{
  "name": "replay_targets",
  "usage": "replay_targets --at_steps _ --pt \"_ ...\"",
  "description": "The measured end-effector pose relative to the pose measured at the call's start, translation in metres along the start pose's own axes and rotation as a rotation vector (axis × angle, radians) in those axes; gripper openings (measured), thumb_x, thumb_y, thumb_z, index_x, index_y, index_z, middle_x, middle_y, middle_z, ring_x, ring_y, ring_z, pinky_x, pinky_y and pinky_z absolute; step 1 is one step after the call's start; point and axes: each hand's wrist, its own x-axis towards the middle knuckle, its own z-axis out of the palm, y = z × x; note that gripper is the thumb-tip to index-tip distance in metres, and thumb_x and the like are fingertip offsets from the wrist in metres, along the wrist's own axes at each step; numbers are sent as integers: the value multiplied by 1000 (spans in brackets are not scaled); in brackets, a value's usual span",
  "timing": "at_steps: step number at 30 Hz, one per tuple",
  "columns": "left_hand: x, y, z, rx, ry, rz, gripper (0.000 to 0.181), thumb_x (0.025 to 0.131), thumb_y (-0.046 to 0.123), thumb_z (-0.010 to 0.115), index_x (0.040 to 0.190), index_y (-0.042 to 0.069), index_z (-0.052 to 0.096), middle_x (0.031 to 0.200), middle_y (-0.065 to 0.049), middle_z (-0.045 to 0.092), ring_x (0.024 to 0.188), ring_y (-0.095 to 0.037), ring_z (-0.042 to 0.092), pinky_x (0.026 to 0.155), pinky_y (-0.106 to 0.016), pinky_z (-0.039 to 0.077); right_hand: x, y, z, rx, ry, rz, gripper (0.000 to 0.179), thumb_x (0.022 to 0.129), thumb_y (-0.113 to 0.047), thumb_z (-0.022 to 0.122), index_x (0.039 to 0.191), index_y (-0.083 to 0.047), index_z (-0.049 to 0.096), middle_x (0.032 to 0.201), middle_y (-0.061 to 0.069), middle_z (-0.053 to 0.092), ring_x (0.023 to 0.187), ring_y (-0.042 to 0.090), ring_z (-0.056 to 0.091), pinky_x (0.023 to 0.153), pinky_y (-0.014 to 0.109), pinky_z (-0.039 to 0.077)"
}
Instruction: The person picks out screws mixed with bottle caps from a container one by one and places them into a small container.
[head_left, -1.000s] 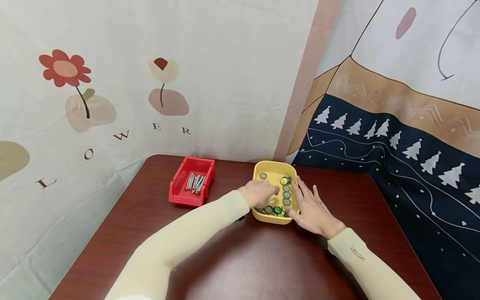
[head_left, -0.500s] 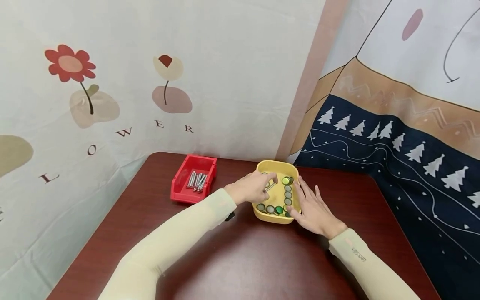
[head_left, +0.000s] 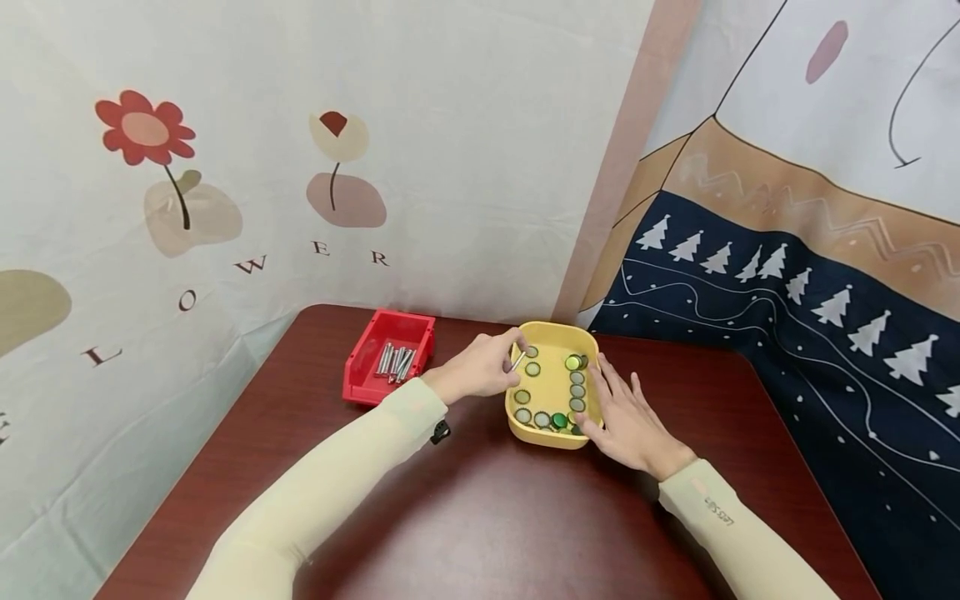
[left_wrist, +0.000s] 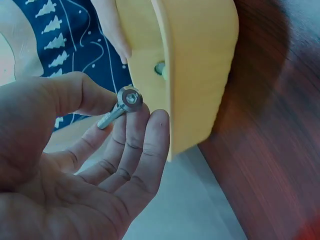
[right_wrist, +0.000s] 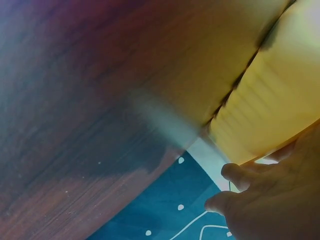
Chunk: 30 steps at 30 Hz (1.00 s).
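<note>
My left hand (head_left: pixel 483 364) is at the left rim of the yellow bin (head_left: pixel 551 438) and pinches a silver bolt (left_wrist: pixel 131 99) between thumb and fingertips. The bolt's round head, with a hex socket, faces the camera in the left wrist view. With its fingers straight, my right hand (head_left: pixel 633 425) rests along the bin's right wall. Inside the bin lie several bottle caps (head_left: pixel 577 391), some in a column on the right side, others at the left and the near end. A green cap (head_left: pixel 558 421) sits at the near end.
A red bin (head_left: pixel 365 392) stands to the left on the dark wooden table (head_left: pixel 480 517). Several silver bolts (head_left: pixel 395 362) lie in it. A printed cloth (head_left: pixel 450 167) hangs behind the table, and a navy one with white trees (head_left: pixel 750 317) hangs at the right.
My left hand has drawn back to the left out of the yellow bin, carrying the bolt, and the caps on the left side now show. My right hand has stayed at the wall.
</note>
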Motion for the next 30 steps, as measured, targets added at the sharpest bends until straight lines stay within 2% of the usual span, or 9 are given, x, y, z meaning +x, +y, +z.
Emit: replay_targets --at_steps 11,17,30 --pt "-15 -16 -16 -60 77 -88 44 100 6 82 141 11 67 98 -8 83 89 -19 76 85 -37 63 0 0 -1 -3 10 -3 96 115 -55 63 184 0 24 196 23 14 181 46 24 142 82 14" --pt "-23 -22 -24 -74 92 -120 42 100 6 82 140 10 69 107 -11 84 97 -21 79 89 -39 66 0 -1 0 4 2 4 97 115 -55 64 184 0 24 196 23 14 181 45 23 142 82 14" --pt "-34 -39 -37 -80 118 -166 43 101 5 82 142 9 70 113 -14 83 100 -24 80 91 -41 70 0 -1 -2 8 2 4 97 115 -54 65 184 0 23 196 22 13 181 46 24 142 82 14"
